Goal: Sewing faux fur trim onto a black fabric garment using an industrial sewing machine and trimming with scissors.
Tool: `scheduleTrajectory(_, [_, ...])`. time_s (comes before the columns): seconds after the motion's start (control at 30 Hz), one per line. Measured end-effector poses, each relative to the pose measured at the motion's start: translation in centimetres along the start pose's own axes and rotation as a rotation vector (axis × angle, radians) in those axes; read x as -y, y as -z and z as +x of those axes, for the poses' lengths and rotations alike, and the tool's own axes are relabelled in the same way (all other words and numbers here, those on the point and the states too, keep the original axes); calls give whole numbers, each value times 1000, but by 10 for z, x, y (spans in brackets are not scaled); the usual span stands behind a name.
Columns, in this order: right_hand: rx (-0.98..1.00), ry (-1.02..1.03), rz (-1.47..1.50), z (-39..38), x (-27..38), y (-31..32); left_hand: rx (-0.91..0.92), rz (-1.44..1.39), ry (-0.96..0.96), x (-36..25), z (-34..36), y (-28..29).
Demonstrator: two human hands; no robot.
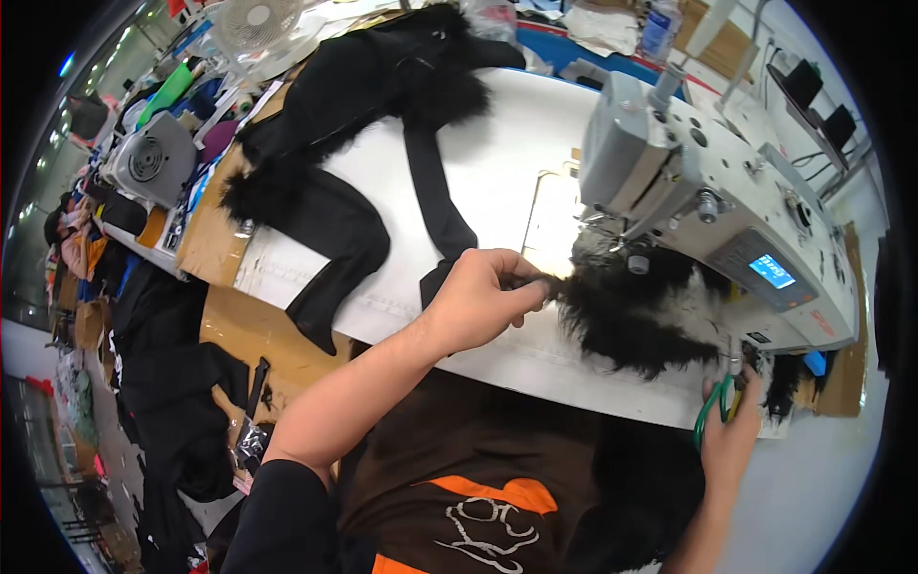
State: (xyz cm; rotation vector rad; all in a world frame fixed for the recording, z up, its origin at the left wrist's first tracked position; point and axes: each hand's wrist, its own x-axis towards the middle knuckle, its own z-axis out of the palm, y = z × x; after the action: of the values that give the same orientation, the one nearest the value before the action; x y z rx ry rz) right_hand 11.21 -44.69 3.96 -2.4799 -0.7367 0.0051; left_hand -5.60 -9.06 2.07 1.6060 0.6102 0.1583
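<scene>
A piece of black fur (pixel 622 320) lies on the white sewing table (pixel 488 182), partly under the head of the sewing machine (pixel 708 172). My left hand (pixel 483 298) is closed in a pinch at the fur's left end, thumb against the fingers. At the table's right front edge my right hand (pixel 732 416) is closed around green-handled scissors (pixel 712 413), beside the fur's right end. Their blades are hard to make out. Left of my left hand, a black garment with fur trim (pixel 354 91) spreads across the table, its straps reaching toward me.
A lit control panel (pixel 765 271) is on the machine's front. A white fan (pixel 253 24) and a clear bottle (pixel 660 29) stand at the back. Black cloth (pixel 182 402) and cardboard (pixel 273 330) lie at the left, below the table. A brown and orange cloth (pixel 478 450) covers my lap.
</scene>
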Motion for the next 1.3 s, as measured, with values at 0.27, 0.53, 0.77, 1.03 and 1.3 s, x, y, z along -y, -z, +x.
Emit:
scheduleTrajectory(0.27, [791, -237, 846, -58, 81, -31, 107, -245, 55, -5, -5, -25])
scheduleTrajectory(0.53, [926, -262, 1002, -38, 107, -54, 127, -303, 80, -6, -22, -22])
scheduleTrajectory(0.77, [915, -254, 906, -31, 121, -57, 130, -297, 120, 3, -24, -17])
scheduleTrajectory(1.03, [898, -321, 800, -17, 122, -62, 145, -291, 106, 3, -20, -14])
scheduleTrajectory(1.3, [1112, -422, 750, 0, 108, -47, 28, -23, 111, 8, -32, -4])
